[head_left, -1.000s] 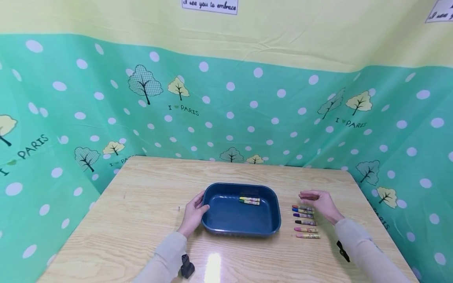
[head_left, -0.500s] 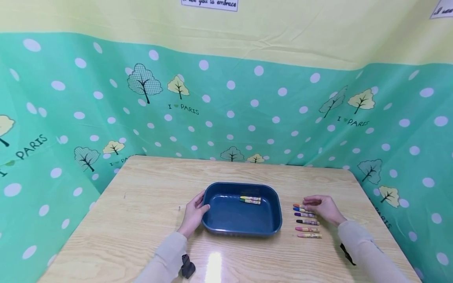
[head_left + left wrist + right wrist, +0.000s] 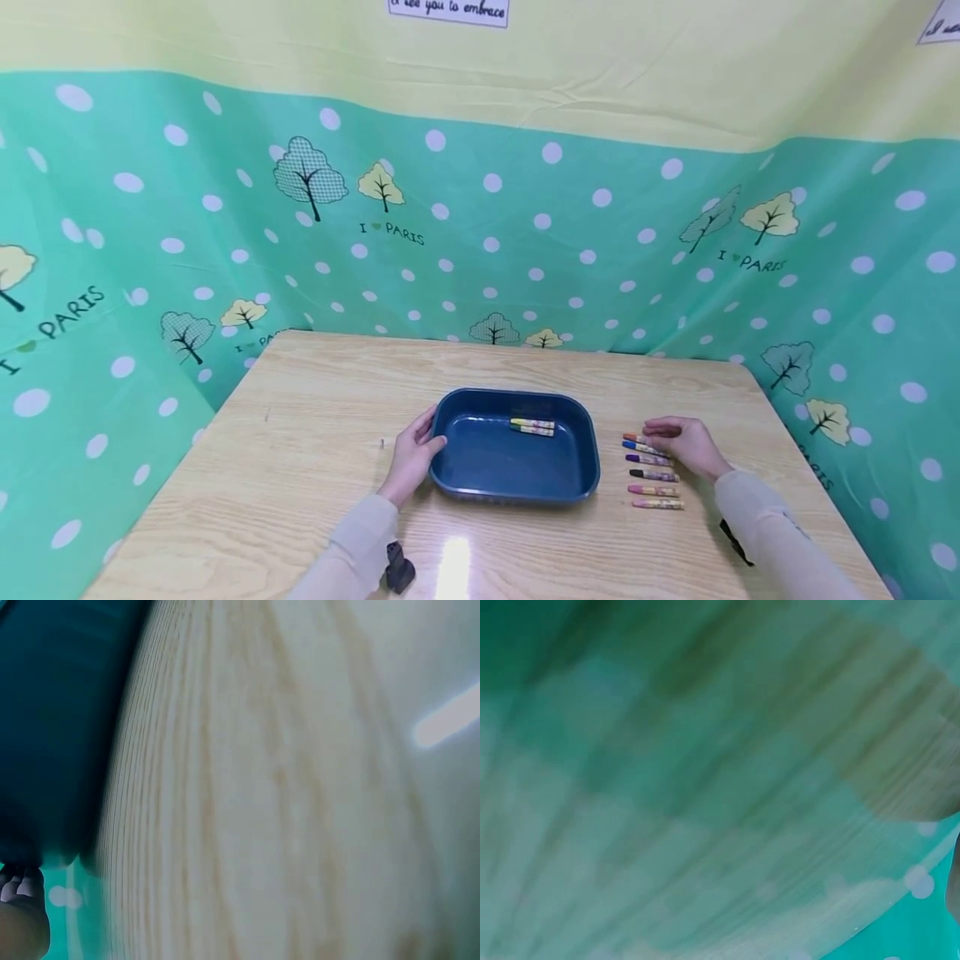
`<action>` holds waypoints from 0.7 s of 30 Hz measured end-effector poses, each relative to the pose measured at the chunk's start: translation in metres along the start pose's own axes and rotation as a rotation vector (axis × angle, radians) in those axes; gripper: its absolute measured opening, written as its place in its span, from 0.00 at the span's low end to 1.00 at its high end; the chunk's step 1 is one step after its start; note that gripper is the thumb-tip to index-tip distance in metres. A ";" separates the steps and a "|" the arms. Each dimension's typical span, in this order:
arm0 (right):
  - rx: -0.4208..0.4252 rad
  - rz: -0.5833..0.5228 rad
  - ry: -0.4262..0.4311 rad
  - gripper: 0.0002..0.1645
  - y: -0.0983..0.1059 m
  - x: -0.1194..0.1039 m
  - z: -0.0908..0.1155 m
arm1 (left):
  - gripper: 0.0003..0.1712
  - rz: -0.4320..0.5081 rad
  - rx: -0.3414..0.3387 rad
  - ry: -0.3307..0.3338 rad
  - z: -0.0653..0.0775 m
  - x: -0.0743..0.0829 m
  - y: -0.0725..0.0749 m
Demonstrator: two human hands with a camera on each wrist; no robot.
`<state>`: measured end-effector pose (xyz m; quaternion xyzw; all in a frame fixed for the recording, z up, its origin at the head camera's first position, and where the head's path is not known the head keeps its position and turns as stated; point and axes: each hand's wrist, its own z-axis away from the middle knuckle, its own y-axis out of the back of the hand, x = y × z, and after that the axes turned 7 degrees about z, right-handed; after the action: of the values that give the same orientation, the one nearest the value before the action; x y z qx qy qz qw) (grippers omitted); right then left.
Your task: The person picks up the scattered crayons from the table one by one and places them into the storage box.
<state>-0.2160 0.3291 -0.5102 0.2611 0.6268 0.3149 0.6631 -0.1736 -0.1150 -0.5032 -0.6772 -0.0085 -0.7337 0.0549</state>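
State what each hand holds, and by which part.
The left hand grips the blue tray by its left rim. The right hand touches the topmost crayon; a grip cannot be told.

place: staged tabletop booth | evidence: wooden table (image 3: 315,433) is enclosed on three sides by a green polka-dot "i love paris" cloth (image 3: 525,233) | printed signs (image 3: 448,10) are pinned above

Bare table (image 3: 322,400) lies left and far; the tray (image 3: 517,492) blocks the middle, crayons (image 3: 651,472) the right.
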 end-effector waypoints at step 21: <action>0.005 0.059 -0.017 0.15 -0.004 -0.005 -0.006 | 0.32 0.009 0.012 0.010 -0.002 -0.001 0.000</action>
<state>-0.2220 0.3221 -0.5106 0.2839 0.6140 0.3306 0.6581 -0.1751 -0.1146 -0.5042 -0.6732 -0.0096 -0.7368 0.0625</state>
